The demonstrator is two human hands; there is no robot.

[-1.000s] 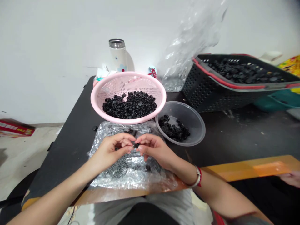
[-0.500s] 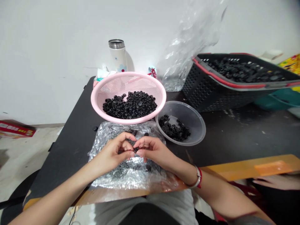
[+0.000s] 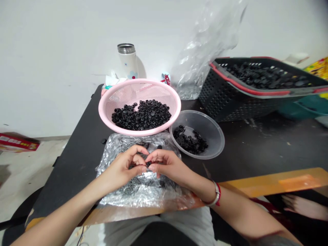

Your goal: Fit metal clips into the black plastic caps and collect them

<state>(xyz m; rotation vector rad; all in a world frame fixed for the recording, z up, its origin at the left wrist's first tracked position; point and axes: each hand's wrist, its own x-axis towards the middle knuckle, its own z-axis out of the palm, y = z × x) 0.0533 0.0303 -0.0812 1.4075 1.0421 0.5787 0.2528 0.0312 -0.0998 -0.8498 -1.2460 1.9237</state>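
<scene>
My left hand [image 3: 130, 163] and my right hand [image 3: 165, 162] meet over a clear plastic bag [image 3: 120, 196] laid on the table. Their fingertips pinch a small black plastic part [image 3: 148, 164] from both sides; the fingers hide most of it. A few more black pieces lie on the bag around my hands, among them a round cap [image 3: 159, 147]. Just beyond stands a pink colander [image 3: 102, 106] with a heap of small black round parts [image 3: 143, 115]. To its right, a clear plastic bowl [image 3: 219, 138] holds smaller black pieces [image 3: 189, 140].
A black basket [image 3: 217, 99] with red-edged handles, full of black parts, stands at the back right. Behind the colander are a white flask [image 3: 127, 61] and tissues. A crumpled clear plastic sheet [image 3: 194, 65] rises against the wall. Another person's hand [image 3: 307, 206] is at the lower right.
My hands stay pinched together in nearly the same place. The other person's hand at the lower right has shifted to the right and slightly down.
</scene>
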